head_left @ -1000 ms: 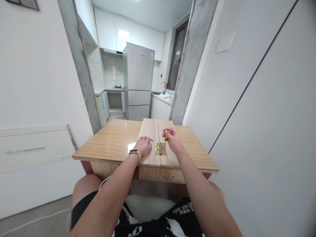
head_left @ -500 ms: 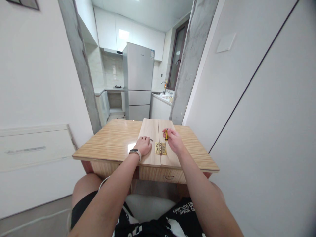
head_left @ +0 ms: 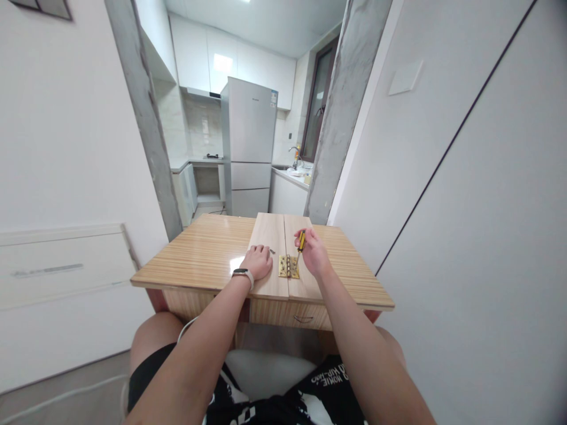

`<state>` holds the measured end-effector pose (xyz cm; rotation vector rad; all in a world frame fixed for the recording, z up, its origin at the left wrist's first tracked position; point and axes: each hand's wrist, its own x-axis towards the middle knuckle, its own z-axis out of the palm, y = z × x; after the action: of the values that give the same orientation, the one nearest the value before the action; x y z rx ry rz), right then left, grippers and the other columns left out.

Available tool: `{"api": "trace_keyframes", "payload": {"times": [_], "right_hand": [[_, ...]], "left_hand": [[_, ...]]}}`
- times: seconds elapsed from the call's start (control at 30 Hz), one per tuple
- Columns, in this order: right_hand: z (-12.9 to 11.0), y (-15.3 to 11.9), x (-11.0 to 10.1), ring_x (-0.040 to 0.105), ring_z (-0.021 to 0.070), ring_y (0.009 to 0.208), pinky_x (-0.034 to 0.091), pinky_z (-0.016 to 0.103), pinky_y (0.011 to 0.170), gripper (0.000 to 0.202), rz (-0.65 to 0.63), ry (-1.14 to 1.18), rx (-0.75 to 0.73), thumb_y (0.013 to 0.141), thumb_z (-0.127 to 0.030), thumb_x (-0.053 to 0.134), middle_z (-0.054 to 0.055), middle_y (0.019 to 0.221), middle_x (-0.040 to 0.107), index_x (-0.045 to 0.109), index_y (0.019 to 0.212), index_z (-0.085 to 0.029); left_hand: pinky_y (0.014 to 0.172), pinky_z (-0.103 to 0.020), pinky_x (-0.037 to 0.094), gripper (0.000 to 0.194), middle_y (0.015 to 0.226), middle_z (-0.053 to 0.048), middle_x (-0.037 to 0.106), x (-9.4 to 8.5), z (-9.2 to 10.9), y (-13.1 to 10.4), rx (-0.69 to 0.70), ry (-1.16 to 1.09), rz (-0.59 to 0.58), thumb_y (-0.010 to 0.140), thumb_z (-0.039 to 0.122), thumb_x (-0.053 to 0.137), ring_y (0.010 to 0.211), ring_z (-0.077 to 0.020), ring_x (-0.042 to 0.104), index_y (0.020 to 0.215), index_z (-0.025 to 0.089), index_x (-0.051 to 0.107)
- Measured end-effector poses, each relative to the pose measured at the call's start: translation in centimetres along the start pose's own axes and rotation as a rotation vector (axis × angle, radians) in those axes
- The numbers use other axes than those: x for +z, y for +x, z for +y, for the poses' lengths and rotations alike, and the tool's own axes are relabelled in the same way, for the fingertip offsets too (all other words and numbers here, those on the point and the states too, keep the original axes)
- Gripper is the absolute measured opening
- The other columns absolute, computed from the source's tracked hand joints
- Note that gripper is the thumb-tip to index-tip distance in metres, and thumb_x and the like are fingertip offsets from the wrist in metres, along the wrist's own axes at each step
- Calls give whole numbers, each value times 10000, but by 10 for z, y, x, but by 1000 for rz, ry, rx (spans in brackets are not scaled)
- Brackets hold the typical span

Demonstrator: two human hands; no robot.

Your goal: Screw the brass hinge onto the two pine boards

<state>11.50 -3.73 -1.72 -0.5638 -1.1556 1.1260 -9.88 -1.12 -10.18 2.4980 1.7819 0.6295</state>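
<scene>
Two pale wooden boards (head_left: pixel 271 227) lie side by side on the table, with a brass hinge (head_left: pixel 289 267) across the seam between them. My right hand (head_left: pixel 313 252) is closed around a yellow and black screwdriver (head_left: pixel 302 241), whose shaft slants down to the hinge's right leaf. Flat on the left board rests my left hand (head_left: pixel 258 262), fingers extended, holding nothing. Small screws (head_left: pixel 271 252) lie just beyond its fingertips; their number is too small to tell.
The wood-grain table (head_left: pixel 190 254) has a drawer with a metal handle (head_left: pixel 303 319) at its front. Behind stand a grey fridge (head_left: pixel 250 130) and a sink counter (head_left: pixel 290 186). White walls flank both sides.
My right hand has shifted slightly, and the screwdriver's handle has moved a little to the right and leans more. My left hand stays in place on the board.
</scene>
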Motion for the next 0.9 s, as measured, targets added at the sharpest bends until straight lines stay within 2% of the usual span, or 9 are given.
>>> {"api": "trace_keyframes", "payload": {"times": [0.1, 0.3, 0.53, 0.63, 0.73, 0.8, 0.9], "right_hand": [[-2, 1, -3, 579, 163, 697, 436, 342, 661, 380, -30, 10, 28, 868, -619, 771, 44, 960, 707, 727, 927, -246], [-1, 2, -6, 579, 166, 751, 442, 324, 685, 386, -66, -20, 45, 829, -613, 828, 44, 922, 701, 769, 873, -235], [5, 1, -4, 607, 163, 764, 475, 311, 717, 385, 40, -59, -11, 768, -573, 889, 20, 843, 692, 747, 885, -235], [7, 1, -2, 645, 169, 772, 479, 310, 714, 404, 104, -79, -27, 744, -537, 910, 6, 832, 693, 693, 904, -235], [8, 0, 2, 637, 153, 725, 471, 305, 696, 419, 116, -86, -58, 733, -502, 925, -11, 837, 684, 630, 877, -241], [6, -1, 3, 603, 137, 689, 461, 302, 683, 414, 94, -79, -70, 747, -497, 919, -19, 844, 677, 613, 868, -246], [3, -1, 3, 584, 142, 689, 460, 316, 677, 362, 42, -54, -50, 838, -556, 831, 10, 906, 696, 648, 894, -249]], "left_hand": [[1099, -474, 394, 448, 1443, -143, 600, 1, -1, 0, 0, -3, -1, 1052, 435, 417, 1298, -339, 502, 1408, 214, 576], [1089, -471, 398, 432, 1429, -148, 604, 0, 0, -1, 0, 13, 2, 1054, 424, 419, 1296, -335, 503, 1394, 211, 580], [1087, -463, 392, 427, 1442, -143, 598, 0, 0, 0, -4, 10, -4, 1053, 421, 426, 1308, -333, 494, 1401, 224, 575], [1079, -466, 396, 434, 1421, -146, 610, 1, -1, 0, 5, 14, 8, 1052, 423, 419, 1289, -338, 501, 1396, 212, 577], [1069, -471, 402, 442, 1419, -147, 612, 1, -1, 1, 10, 12, 12, 1050, 420, 412, 1277, -342, 506, 1399, 202, 576], [1067, -473, 402, 446, 1428, -149, 608, 1, -1, 1, 8, 13, 12, 1050, 416, 410, 1282, -342, 505, 1405, 201, 574], [1066, -473, 404, 454, 1432, -149, 607, 2, -1, 1, 7, 17, 17, 1048, 417, 414, 1287, -344, 502, 1417, 203, 571]]}}
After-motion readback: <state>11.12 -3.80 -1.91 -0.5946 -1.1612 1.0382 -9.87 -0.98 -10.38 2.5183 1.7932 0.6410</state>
